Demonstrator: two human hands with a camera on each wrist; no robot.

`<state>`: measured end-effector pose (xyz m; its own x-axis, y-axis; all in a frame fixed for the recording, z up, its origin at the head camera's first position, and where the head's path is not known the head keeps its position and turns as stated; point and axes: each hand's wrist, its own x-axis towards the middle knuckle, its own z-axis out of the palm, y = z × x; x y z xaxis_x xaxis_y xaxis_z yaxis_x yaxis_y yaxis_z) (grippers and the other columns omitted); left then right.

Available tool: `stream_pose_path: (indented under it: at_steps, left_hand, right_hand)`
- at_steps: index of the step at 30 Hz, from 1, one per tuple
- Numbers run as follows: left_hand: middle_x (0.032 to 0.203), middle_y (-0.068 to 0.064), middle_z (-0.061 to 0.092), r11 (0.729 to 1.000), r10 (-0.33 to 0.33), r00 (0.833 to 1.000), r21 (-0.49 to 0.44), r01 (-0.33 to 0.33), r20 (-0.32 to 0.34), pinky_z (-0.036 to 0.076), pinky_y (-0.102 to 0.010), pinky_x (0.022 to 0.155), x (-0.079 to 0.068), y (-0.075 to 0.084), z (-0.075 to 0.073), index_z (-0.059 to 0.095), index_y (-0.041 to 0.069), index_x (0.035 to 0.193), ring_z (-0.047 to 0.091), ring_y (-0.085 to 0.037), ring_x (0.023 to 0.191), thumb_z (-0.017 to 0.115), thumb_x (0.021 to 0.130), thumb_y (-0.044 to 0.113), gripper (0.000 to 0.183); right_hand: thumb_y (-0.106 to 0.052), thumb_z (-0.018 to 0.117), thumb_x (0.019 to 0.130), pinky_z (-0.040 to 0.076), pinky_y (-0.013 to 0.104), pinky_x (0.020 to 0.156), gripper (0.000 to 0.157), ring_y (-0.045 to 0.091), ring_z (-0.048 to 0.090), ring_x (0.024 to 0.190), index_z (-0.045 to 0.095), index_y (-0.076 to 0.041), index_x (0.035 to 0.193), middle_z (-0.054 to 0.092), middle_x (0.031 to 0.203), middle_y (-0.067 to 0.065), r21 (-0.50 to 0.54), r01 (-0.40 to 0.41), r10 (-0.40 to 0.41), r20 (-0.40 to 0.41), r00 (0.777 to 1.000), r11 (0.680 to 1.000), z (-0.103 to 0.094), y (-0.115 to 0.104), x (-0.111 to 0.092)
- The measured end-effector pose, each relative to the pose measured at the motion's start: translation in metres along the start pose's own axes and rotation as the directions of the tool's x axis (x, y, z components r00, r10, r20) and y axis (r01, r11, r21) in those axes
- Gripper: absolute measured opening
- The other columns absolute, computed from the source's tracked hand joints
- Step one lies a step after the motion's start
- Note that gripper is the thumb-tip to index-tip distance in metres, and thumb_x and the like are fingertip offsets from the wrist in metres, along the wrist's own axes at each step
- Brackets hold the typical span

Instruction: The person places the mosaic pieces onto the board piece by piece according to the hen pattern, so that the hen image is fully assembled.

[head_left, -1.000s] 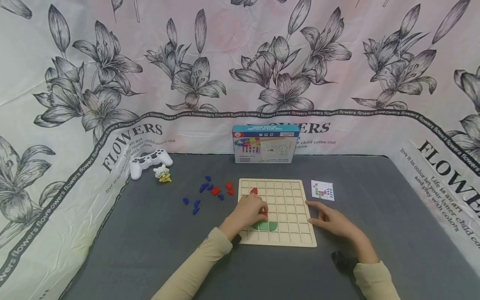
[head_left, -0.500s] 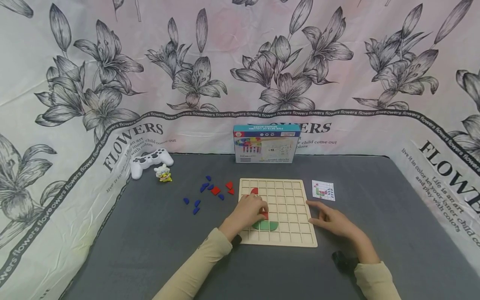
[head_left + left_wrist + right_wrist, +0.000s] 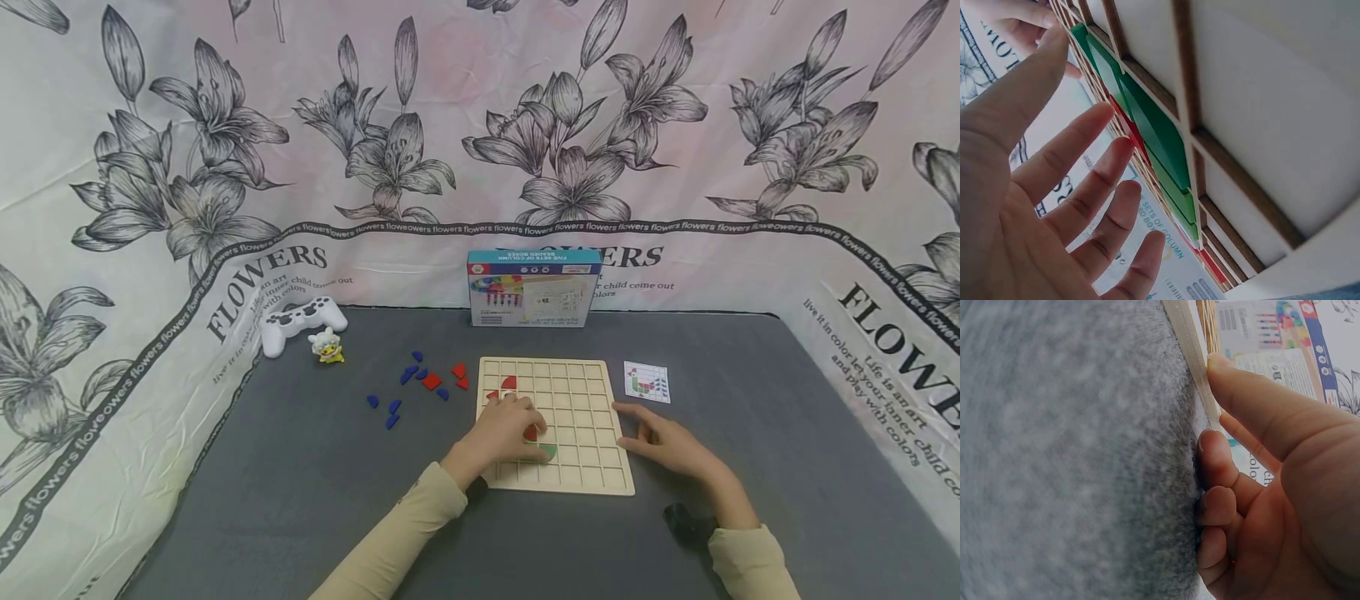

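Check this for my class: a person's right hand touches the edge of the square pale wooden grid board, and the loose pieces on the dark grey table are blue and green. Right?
No: the head view shows flat blue pieces and red pieces, not green, on the dark grey table. The rest stands: the right hand touches the square pale wooden grid board.

Soft even head-view light, shadow (image 3: 1186,481) beside right grip (image 3: 1272,506), right-wrist view's tabletop (image 3: 1072,456) blurred
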<state>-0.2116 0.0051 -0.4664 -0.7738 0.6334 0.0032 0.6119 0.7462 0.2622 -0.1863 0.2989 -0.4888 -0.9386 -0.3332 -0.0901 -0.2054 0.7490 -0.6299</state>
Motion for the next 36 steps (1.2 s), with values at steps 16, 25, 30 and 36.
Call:
stream_pose_path:
  at_steps: [16,25,30,36]
  left_hand:
    - [0.097,0.008,0.059,1.000,-0.004,0.999,0.007,0.004,-0.053,0.040,-0.035,0.079,-0.006,-0.010,-0.003,0.070,0.028,0.098,0.050,-0.013,0.092,0.073,0.074,0.048,0.032]
    - [0.102,0.002,0.061,0.989,-0.131,0.985,-0.084,0.122,-0.113,0.040,-0.046,0.083,-0.021,-0.049,-0.018,0.071,0.022,0.102,0.050,-0.019,0.093,0.073,0.078,0.037,0.029]
    - [0.102,0.000,0.061,0.980,-0.192,0.967,-0.082,0.181,-0.167,0.041,-0.047,0.082,-0.029,-0.079,-0.021,0.070,0.020,0.102,0.049,-0.020,0.090,0.074,0.077,0.035,0.029]
    - [0.107,-0.003,0.061,0.968,-0.250,0.949,-0.078,0.239,-0.191,0.042,-0.053,0.086,-0.037,-0.108,-0.029,0.070,0.019,0.103,0.053,-0.026,0.099,0.074,0.076,0.034,0.030]
  right_hand:
    - [-0.035,0.063,0.087,0.033,0.022,0.050,0.059,0.005,0.039,0.055,0.042,-0.015,0.138,0.047,0.070,-0.003,0.003,0.031,-0.031,-0.001,1.000,1.000,0.001,0.001,-0.001]
    - [-0.034,0.064,0.087,0.034,0.022,0.051,0.059,0.005,0.039,0.055,0.042,-0.014,0.138,0.047,0.071,-0.003,-0.002,0.028,-0.028,-0.004,1.000,1.000,0.000,-0.001,-0.001]
    - [-0.033,0.064,0.087,0.034,0.022,0.051,0.059,0.004,0.039,0.055,0.042,-0.013,0.137,0.047,0.070,-0.003,-0.004,0.033,-0.033,-0.008,0.999,0.999,0.001,-0.001,-0.001]
    - [-0.034,0.064,0.087,0.034,0.022,0.051,0.059,0.005,0.040,0.056,0.042,-0.014,0.138,0.048,0.071,-0.003,0.002,0.031,-0.031,-0.006,0.999,1.000,0.001,-0.001,-0.001]
